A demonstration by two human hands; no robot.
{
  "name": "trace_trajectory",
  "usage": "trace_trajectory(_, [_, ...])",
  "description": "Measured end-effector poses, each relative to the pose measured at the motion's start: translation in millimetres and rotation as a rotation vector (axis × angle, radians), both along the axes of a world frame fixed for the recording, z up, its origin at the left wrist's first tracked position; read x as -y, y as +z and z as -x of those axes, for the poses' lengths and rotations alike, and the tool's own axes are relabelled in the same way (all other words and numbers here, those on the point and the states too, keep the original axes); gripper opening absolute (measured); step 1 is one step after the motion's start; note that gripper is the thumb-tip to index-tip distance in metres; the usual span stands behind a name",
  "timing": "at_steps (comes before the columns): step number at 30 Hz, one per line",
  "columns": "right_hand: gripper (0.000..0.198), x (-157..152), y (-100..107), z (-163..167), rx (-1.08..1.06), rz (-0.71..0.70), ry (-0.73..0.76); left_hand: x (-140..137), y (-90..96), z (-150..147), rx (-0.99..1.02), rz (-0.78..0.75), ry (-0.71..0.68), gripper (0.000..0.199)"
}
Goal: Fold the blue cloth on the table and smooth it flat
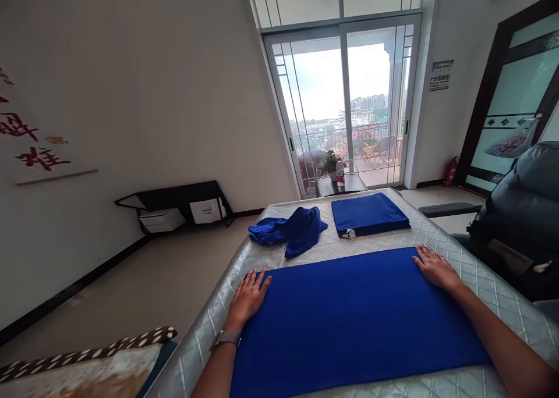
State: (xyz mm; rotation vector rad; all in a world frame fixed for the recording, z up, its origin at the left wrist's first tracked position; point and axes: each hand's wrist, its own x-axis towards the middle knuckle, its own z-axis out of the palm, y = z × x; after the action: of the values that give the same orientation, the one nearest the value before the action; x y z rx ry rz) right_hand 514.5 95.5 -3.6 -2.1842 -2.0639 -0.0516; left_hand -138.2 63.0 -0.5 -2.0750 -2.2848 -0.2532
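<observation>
A blue cloth (349,316), smooth like a towel, lies spread flat on the quilted silver table cover (205,328) in front of me. At its far left corner rests my left hand (250,296), palm down with the fingers stretched out. My right hand (434,267) lies flat on the far right corner, fingers extended. Beyond the cloth sits a neat stack of folded blue cloths (369,212), with a white tag at its near edge. Left of that stack is a crumpled blue cloth (290,229).
A small dark table (349,184) with a potted plant (331,162) and a bottle (339,172) stands beyond the far edge. A black chair (524,212) is at the right. Low along the left wall is a black shelf (174,199) with white boxes.
</observation>
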Motion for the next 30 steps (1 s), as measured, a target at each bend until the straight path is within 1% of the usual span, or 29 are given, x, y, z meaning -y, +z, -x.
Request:
trace_trajectory(5, [0.070, -5, -6, -3, -0.004, 0.001, 0.019, -2, 0.6, 3, 0.014, 0.000, 0.001, 0.066])
trace_trajectory(9, [0.069, -4, -4, -1, -0.007, 0.018, 0.007, -4, -0.7, 8, 0.002, -0.008, 0.019, 0.069])
trace_trajectory(13, [0.065, 2, 8, 7, 0.014, 0.034, -0.023, 1, 4.9, 2, -0.040, -0.024, 0.015, 0.070])
trace_trajectory(15, [0.064, 7, 16, 11, 0.023, 0.030, -0.034, 6, 12.0, -5, -0.074, -0.052, 0.012, 0.068])
trace_trajectory(18, [0.061, 16, 32, 22, 0.033, 0.003, -0.053, 12, 27.2, -19, -0.095, -0.141, 0.003, 0.063])
trace_trajectory(20, [0.059, 22, 44, 42, 0.025, -0.071, -0.039, 14, 37.4, -39, -0.090, -0.199, -0.028, 0.059])
trace_trajectory(21, [0.058, 25, 50, 57, 0.009, -0.117, -0.009, 14, 41.6, -54, -0.084, -0.217, -0.066, 0.057])
trace_trajectory(23, [0.058, 32, 61, 97, -0.045, -0.190, 0.100, 12, 46.8, -93, -0.074, -0.230, -0.188, 0.055])
trace_trajectory(25, [0.058, 38, 66, 146, -0.068, -0.180, 0.226, 10, 46.7, -140, -0.067, -0.229, -0.332, 0.053])
trace_trajectory(28, [0.058, 45, 61, 213, -0.081, -0.141, 0.387, 8, 37.1, -206, -0.066, -0.224, -0.484, 0.052])
trace_trajectory(30, [0.058, 47, 51, 241, -0.092, -0.114, 0.440, 8, 27.1, -235, -0.056, -0.218, -0.543, 0.052])
